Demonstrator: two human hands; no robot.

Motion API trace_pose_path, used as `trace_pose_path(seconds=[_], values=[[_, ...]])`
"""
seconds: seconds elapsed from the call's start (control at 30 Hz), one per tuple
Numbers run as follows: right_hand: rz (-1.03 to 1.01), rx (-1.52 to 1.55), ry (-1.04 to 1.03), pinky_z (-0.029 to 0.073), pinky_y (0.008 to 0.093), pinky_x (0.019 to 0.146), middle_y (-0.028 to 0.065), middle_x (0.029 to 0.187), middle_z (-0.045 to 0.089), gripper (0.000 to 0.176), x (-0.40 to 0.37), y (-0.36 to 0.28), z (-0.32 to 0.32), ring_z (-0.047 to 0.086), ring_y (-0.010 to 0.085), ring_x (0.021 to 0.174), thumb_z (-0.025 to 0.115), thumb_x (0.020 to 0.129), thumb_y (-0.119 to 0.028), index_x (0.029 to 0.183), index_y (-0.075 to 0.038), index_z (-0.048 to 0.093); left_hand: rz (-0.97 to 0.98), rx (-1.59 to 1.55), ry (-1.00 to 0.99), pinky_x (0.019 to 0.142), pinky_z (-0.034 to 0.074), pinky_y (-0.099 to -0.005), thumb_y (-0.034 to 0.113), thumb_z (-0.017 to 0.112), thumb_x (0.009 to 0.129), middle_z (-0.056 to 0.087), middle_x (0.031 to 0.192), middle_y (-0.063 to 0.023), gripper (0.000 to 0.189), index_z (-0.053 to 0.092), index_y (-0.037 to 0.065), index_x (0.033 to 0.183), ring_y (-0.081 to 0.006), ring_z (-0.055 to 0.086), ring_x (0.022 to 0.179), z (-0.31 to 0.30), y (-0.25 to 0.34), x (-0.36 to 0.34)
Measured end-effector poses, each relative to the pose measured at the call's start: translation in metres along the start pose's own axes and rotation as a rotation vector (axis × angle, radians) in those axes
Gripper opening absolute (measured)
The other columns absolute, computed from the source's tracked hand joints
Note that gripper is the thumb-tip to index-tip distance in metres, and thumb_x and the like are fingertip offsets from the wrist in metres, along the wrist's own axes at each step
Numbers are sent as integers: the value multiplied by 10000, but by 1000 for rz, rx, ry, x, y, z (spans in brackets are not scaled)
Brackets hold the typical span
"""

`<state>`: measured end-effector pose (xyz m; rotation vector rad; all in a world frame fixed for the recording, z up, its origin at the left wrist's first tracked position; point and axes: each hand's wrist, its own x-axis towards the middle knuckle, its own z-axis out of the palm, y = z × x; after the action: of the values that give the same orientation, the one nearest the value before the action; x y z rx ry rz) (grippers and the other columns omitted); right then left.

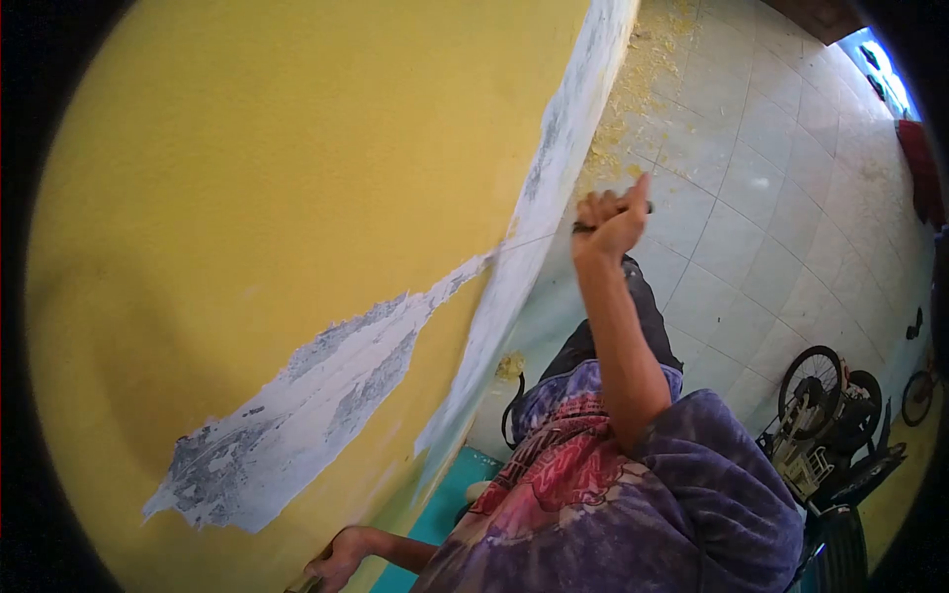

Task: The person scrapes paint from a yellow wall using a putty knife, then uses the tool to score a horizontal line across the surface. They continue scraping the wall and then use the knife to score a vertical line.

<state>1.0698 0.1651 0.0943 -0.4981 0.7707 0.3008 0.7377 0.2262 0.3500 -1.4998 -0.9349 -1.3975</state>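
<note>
My right hand (615, 219) is closed round the dark handle of a thin-bladed tool (539, 238), thumb stretched out. Its blade reaches left to the edge of the yellow wall (297, 178), by the narrow end of a scraped grey-white patch (306, 395). Low in the view, my left hand (339, 558) is closed around an object at the wall's lower part; only a bit of that object shows, and I cannot make out what it is. A white-grey stripe of bared surface (559, 128) runs along the wall's corner.
Yellow paint flakes (633, 89) lie over the pale tiled floor (771, 208) beside the wall. A motorcycle (816, 415) stands at the lower right, with another wheel (918, 398) beyond it. Red cloth (919, 168) shows at the right edge.
</note>
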Motion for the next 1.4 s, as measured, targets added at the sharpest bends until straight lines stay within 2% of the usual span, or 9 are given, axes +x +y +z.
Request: trace_pose_path(seconds=[0.07,0.13,0.27,0.37,0.47,0.63,0.93,1.23,1.4], values=[[11,-23,17,137,257,389,-43,471,138,552,-6,8,-2,131,89,412,560,889,-446,563,-183,199,65,-39,-40,1043,225,-490,375,373,975,262,1342,-239,597,246,-81,1338,-337,255,1284,-1,2,0],[31,-48,25,136,250,383,-52,474,134,540,-12,15,4,127,81,407,557,891,-441,565,-190,208,-9,-89,20,1001,340,-450,226,485,920,267,1335,-161,442,365,20,1291,-278,291,1268,-3,-10,-1],[-34,39,-7,153,256,386,-51,472,149,543,6,-4,-3,131,91,406,562,893,-426,562,-180,208,50,-125,1,1006,335,-460,235,485,918,264,1337,-166,421,384,22,1267,-288,296,1261,-9,-16,0],[-25,-13,3,151,258,383,-50,470,150,532,1,6,-5,130,90,401,553,898,-420,565,-178,217,35,181,-31,1005,338,-474,242,474,915,269,1336,-170,418,389,20,1260,-298,299,1255,-13,-18,-3],[-40,-5,-20,146,263,387,-44,463,154,528,5,-3,-4,132,91,400,553,900,-414,566,-178,218,-76,-183,39,996,342,-473,255,461,914,287,1329,-170,460,353,8,1287,-297,297,1256,-1,-7,-2],[125,-58,-22,140,261,386,-45,462,149,505,-20,26,2,130,86,400,558,898,-404,580,-178,238,3,-52,-11,1022,288,-470,315,425,939,269,1340,-199,530,288,-31,1315,-307,276,1272,-3,-4,-1],[60,-9,-13,133,253,379,-61,470,145,514,-10,13,7,122,82,399,561,894,-421,574,-193,228,71,-4,-69,1061,213,-462,405,401,959,240,1349,-228,646,203,-70,1349,-324,231,1308,-3,0,1],[-76,60,-72,122,263,369,-41,434,163,569,-15,-11,17,128,91,382,549,906,-405,541,-178,176,59,115,-61,974,380,-454,231,460,908,310,1308,-150,466,338,15,1302,-282,309,1247,-13,-14,3],[-50,27,-116,129,266,368,-42,432,156,566,-22,-6,18,137,97,375,558,906,-379,539,-180,175,32,-21,-38,1010,308,-460,298,434,931,279,1325,-183,522,287,-19,1319,-303,268,1279,-4,-5,0]])
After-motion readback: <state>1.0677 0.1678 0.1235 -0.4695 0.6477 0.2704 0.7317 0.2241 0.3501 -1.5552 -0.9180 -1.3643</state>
